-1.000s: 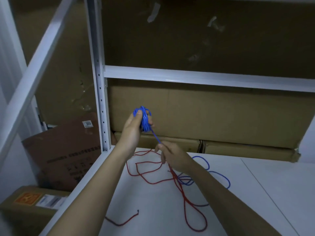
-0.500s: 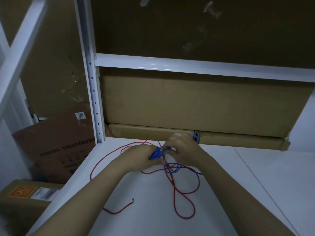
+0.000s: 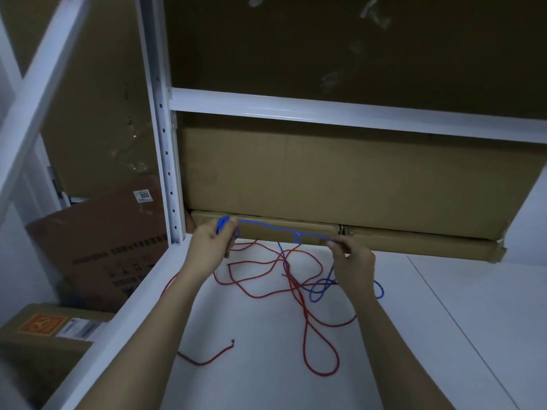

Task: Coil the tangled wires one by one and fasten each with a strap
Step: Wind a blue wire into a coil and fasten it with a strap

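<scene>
My left hand [image 3: 211, 241] grips a small coil of blue wire [image 3: 222, 224] near the shelf's back left corner. A stretch of the blue wire [image 3: 275, 228] runs from that coil to my right hand [image 3: 352, 258], which pinches it. The rest of the blue wire [image 3: 318, 288] hangs down and loops on the white shelf [image 3: 444, 335], crossing a loose red wire [image 3: 296, 288] that sprawls between my arms. One red wire end [image 3: 232, 341] lies near my left forearm. No strap is in view.
Flat cardboard boxes [image 3: 355, 187] stand along the back of the shelf. A white upright post [image 3: 161, 128] and a crossbeam [image 3: 325, 109] frame it. More cardboard boxes [image 3: 97, 247] sit off the shelf's left edge.
My hands, close together half a second ago, have moved apart, drawing a length of blue wire taut between them. The coil went left with my left hand.
</scene>
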`<action>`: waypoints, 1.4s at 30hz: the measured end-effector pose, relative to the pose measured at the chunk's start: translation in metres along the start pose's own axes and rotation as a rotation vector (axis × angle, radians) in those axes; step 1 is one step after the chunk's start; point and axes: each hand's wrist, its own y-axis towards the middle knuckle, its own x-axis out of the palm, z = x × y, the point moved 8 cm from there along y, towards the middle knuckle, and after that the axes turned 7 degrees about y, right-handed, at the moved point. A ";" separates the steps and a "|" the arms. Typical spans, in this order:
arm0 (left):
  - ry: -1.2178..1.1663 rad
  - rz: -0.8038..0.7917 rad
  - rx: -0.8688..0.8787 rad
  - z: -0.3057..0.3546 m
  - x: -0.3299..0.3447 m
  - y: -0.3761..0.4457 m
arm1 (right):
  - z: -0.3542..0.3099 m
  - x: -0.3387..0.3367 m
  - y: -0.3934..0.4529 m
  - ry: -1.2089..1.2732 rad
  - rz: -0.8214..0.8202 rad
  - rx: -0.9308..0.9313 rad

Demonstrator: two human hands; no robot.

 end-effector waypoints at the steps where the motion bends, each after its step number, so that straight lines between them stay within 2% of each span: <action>1: -0.019 0.034 -0.018 -0.002 -0.003 0.003 | -0.001 0.004 0.001 -0.055 -0.039 -0.012; 5: -0.241 0.157 -0.131 -0.006 -0.013 0.010 | -0.001 0.015 0.018 -0.209 -0.170 -0.023; 8: -0.291 0.191 -0.152 -0.005 -0.020 0.014 | 0.015 0.025 0.024 -0.366 -0.349 -0.007; 11: -0.357 0.204 -0.152 -0.001 -0.018 0.015 | 0.007 0.049 0.018 -0.606 -0.499 -0.109; 13: -0.371 0.188 -0.123 0.008 -0.016 0.018 | -0.004 0.064 0.009 -0.645 -0.551 -0.168; 15: -0.350 0.181 -0.093 0.016 -0.016 0.023 | -0.016 0.075 -0.002 -0.493 -0.574 -0.153; 20: -0.286 0.172 -0.036 0.027 -0.010 0.026 | -0.055 0.093 -0.040 0.212 -0.631 0.104; 22: -0.291 0.174 -0.038 0.027 -0.007 0.026 | -0.059 0.096 -0.046 0.320 -0.566 0.173; 26: -0.256 0.168 -0.011 0.028 -0.010 0.026 | -0.053 0.076 -0.021 0.311 -0.300 0.093; 28: -0.226 0.158 0.014 0.031 -0.013 0.028 | -0.051 0.067 0.003 0.326 -0.263 0.177; 30: -0.220 0.135 0.037 0.039 -0.012 0.029 | -0.065 0.054 0.034 0.262 -0.231 0.184; 32: -0.232 0.093 0.062 0.051 -0.007 0.029 | -0.090 0.036 0.067 0.192 -0.152 0.086; 35: -0.249 0.037 0.084 0.067 -0.001 0.026 | -0.143 0.002 0.099 0.164 0.089 -0.238; 37: -0.239 -0.018 0.107 0.080 0.006 0.022 | -0.160 -0.010 0.113 0.206 0.223 -0.323; 39: -0.210 -0.049 0.153 0.092 0.012 0.020 | -0.154 -0.004 0.130 0.244 0.224 -0.215; 42: -0.196 -0.052 0.198 0.106 0.013 0.021 | -0.133 0.029 0.148 0.329 0.022 0.052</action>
